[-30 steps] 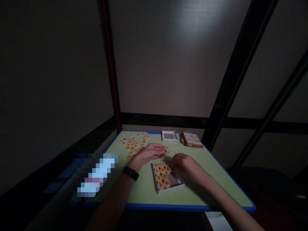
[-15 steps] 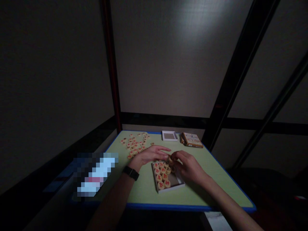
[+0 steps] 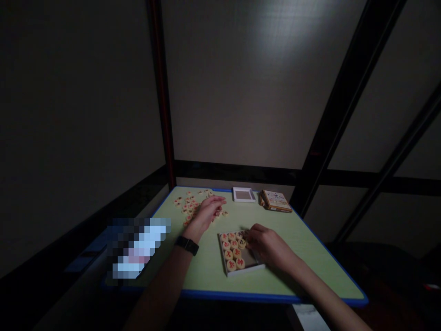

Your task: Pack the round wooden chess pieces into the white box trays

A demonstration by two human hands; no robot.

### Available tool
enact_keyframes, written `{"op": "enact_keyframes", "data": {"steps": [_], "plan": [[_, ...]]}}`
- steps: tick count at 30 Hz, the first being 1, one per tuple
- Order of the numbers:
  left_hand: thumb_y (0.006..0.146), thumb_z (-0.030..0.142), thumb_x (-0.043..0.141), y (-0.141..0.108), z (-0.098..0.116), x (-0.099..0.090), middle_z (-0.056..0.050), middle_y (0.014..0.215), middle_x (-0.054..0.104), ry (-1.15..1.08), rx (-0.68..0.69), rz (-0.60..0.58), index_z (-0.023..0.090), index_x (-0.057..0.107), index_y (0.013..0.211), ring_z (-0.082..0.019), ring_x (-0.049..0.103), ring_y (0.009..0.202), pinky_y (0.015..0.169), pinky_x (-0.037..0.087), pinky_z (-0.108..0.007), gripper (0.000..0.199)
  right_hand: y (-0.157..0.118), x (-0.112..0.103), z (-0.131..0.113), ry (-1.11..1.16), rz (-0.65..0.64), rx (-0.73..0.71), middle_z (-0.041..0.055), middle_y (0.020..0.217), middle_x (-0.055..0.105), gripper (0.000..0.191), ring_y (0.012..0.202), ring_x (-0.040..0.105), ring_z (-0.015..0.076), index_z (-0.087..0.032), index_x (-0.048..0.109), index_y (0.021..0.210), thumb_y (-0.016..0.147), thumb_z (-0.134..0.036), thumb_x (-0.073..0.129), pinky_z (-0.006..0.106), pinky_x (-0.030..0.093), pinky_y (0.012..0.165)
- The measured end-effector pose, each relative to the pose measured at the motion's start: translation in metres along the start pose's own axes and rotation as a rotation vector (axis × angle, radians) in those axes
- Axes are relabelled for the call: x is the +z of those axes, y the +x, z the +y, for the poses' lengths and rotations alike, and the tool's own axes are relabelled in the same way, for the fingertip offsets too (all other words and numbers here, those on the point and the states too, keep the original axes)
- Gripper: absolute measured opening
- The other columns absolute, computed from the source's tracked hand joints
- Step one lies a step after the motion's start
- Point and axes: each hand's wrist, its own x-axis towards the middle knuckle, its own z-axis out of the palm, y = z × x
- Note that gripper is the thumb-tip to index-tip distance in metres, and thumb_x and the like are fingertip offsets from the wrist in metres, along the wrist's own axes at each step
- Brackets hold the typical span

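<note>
Overhead and beyond, a dim pale wall (image 3: 237, 92) fills most of the view, crossed by dark beams (image 3: 330, 124) whose ends run out of frame. Below it stands the green bench (image 3: 292, 276) with its blue edge; its left side sinks into shadow. Coarse squares blot out something bright (image 3: 141, 248) by the bench's left edge, so it can't be made out. Under the near edge, a pale object (image 3: 312, 317) is cut off by the frame.

The right hand (image 3: 270, 243) curls over the far right corner of the open box (image 3: 244, 271), its fingertips hiding that corner and some of what lies there; whether its grip holds a piece, I cannot tell. The left hand (image 3: 208, 211) reaches over the right side of the loose pieces (image 3: 189, 207), covering several, and its grip is also impossible to tell from here.

That box sits near the middle of the bench, brown floor showing on its near right side. At the far side lie the printed boxes (image 3: 275, 201), stacked unevenly, their lettering too small to read, and just left of them a shallow white tray (image 3: 244, 201). A black watch (image 3: 187, 245) circles the left wrist. Smallest are the round pieces: boxed pieces (image 3: 231, 265) in columns at the left, mostly marked red, and the scattered ones at far left, their marks blurred.
</note>
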Motion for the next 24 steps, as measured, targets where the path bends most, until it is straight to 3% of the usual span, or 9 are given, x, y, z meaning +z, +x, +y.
{"op": "enact_keyframes", "data": {"steps": [9,15,20,24], "plan": [[0.059,0.02,0.078,0.0,0.0,0.002,0.0,0.072,0.064,0.025,0.046,0.041,0.015,0.07,0.079,-0.007,0.052,0.057,0.049,0.032,-0.019,0.022,0.002,-0.011,0.009,0.164,0.065,-0.068,0.0051,0.084,0.064,0.025,0.075,0.061,0.0157,-0.015,0.066,0.079,0.071,0.005,0.054,0.023,0.043,0.066],[0.06,0.016,0.069,-0.001,0.002,0.003,-0.002,0.074,0.067,0.119,0.101,0.112,0.015,0.07,0.076,-0.01,0.058,0.065,0.054,0.037,-0.018,0.016,0.044,-0.016,0.033,0.186,0.244,-0.158,0.0058,0.083,0.07,0.022,0.076,0.064,0.0168,-0.017,0.069,0.082,0.078,-0.001,0.054,0.025,0.047,0.069],[0.065,0.016,0.058,0.003,0.007,-0.004,-0.004,0.081,0.072,0.184,0.171,0.218,0.016,0.068,0.077,-0.01,0.059,0.064,0.053,0.037,-0.018,0.016,0.091,0.014,0.05,0.235,0.284,-0.046,0.0068,0.087,0.076,0.023,0.076,0.067,0.0181,-0.017,0.074,0.086,0.077,-0.005,0.056,0.028,0.05,0.073],[0.076,0.018,0.052,0.008,0.01,-0.012,-0.005,0.087,0.073,0.429,0.269,0.31,0.017,0.068,0.083,-0.014,0.064,0.071,0.061,0.046,-0.022,0.017,0.101,0.043,0.061,0.341,0.24,0.029,0.0068,0.091,0.078,0.029,0.078,0.069,0.0196,-0.017,0.076,0.093,0.077,-0.005,0.055,0.03,0.053,0.074]]}}
